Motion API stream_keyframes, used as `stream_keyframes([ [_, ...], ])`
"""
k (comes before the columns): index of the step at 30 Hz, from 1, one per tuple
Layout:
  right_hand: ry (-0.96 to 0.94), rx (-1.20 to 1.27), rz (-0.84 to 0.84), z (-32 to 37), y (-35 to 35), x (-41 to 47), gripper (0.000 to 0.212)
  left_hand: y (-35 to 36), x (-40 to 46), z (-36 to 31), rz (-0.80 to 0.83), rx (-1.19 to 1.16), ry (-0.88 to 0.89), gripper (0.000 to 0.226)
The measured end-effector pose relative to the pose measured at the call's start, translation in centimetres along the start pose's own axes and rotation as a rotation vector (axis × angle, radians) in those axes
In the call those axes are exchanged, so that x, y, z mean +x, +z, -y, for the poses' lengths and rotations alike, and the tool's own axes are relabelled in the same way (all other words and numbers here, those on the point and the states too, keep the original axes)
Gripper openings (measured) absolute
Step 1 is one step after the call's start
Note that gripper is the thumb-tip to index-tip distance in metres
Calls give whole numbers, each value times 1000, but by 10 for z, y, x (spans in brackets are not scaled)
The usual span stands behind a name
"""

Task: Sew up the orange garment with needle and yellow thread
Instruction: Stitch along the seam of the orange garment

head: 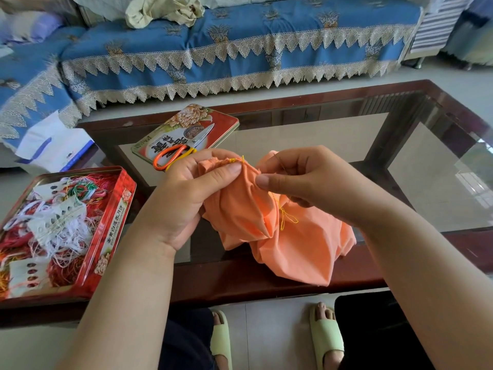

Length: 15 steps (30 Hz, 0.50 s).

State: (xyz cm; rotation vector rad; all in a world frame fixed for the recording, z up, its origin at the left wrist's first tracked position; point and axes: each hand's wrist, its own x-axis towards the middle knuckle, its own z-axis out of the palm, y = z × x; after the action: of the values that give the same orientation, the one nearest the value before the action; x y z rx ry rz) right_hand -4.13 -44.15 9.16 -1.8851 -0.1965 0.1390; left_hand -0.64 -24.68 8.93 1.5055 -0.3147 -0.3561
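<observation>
The orange garment (288, 236) hangs bunched over the near edge of the glass table. My left hand (192, 193) grips its top fold, thumb pressed on the cloth beside a row of yellow stitches (234, 160). My right hand (301, 174) is just right of it, fingers curled, pinching a thin needle (282, 166) near the cloth. A loose tangle of yellow thread (286, 217) lies on the garment below my right hand.
Orange-handled scissors (181, 150) lie on a flowered tin lid (186, 132) behind my left hand. A red tin (106, 231) full of tangled threads sits at the left. The table (266, 284) has a dark wood frame. A blue sofa (226, 49) stands beyond.
</observation>
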Motion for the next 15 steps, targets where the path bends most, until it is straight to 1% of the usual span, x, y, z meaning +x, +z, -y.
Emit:
stream_keyframes([
  [3,-39,-26,-61,-1,0,1,11,2,-1,0,-24,26,1,4],
  [7,-110,-117,-128,-4,2,3,9,1,1,3,-41,142,-8,45],
  [8,-124,-127,-128,-4,3,3,10,0,1,4,-36,164,-16,50],
  [11,-172,-156,-118,-2,3,1,10,1,3,6,-80,182,-30,34],
  [13,-191,-161,-107,-2,2,1,9,0,4,8,-94,230,-35,32],
  [15,-199,-170,-103,-3,1,0,7,-3,4,8,-64,269,-44,34],
])
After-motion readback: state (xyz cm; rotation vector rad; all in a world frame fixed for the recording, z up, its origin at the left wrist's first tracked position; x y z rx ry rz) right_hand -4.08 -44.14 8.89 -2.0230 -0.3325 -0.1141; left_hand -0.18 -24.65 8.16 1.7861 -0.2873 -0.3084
